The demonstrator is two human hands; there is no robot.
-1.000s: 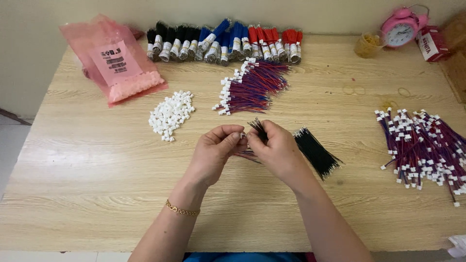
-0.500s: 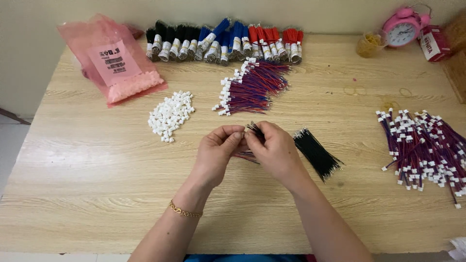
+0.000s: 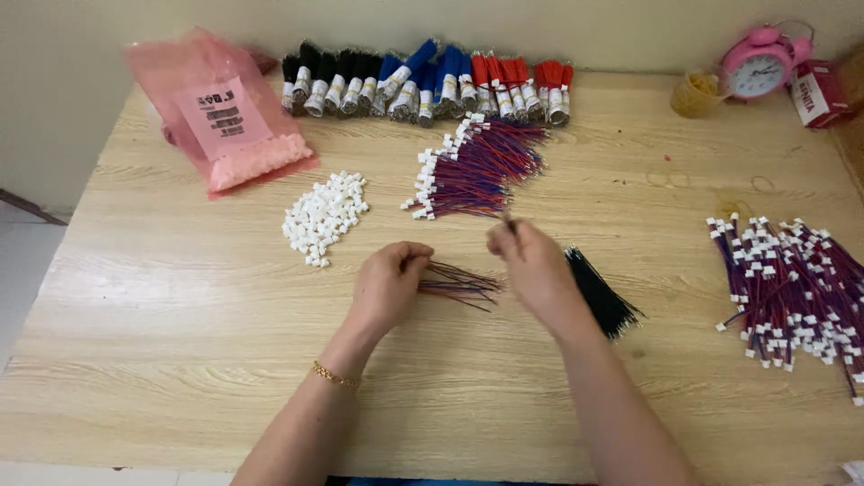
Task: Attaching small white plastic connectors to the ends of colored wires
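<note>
1. Right now I see my left hand closed in a pinch on the near end of a small bunch of red and blue wires, which fan out to the right just above the wooden table.
2. My right hand is raised a little farther back, fingers pinched shut on one thin dark wire that sticks up from them.
3. Just right of that hand, a bundle of black wires lies on the table.
4. Beyond my hands rests a pile of red and blue wires with white connectors, and to its left a heap of loose white connectors.
5. Along the far edge runs a row of black, blue and red wire bundles, with a pink plastic bag at the far left.
6. At the right sits a second heap of wires with connectors; a pink alarm clock stands far right.
</note>
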